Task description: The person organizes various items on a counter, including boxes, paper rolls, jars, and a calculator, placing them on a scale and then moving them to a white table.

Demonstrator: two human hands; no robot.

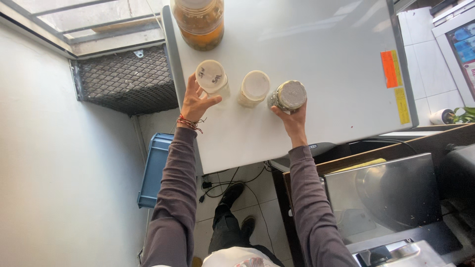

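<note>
- Both grips are on jars: the left hand (194, 102) curls its fingers around the side of a white-lidded jar (212, 78), thumb spread toward the table's middle, so that grip is closed on the jar rather than loose.
- Right hand (292, 118) holds the near side of a jar with a silvery lid (288, 95), fingers wrapped under its rim.
- Between the two held jars stands a third one, a cream-lidded jar (254, 87), touched by neither hand; it sits just beside the silvery-lidded one.
- All three stand upright in a row on the white table (316, 59), toward its near-left part.
- Farther back, at the far-left corner, a large glass jar (199, 22) with orange and dark contents stands well apart from the row.
- An orange sticker (389, 69) and a yellow one (402, 105) lie along the table's right edge.
- A red cord bracelet (189, 122) circles the left wrist.
- Below the table's left side sits a blue crate (154, 168) on the floor; cables (232, 179) trail beside the person's dark shoe.
- To the right, a steel appliance (386, 193) rests on a wooden counter, and a metal mesh grille (126, 79) fills the wall at upper left.
- Nothing lies between the hands and their jars.
</note>
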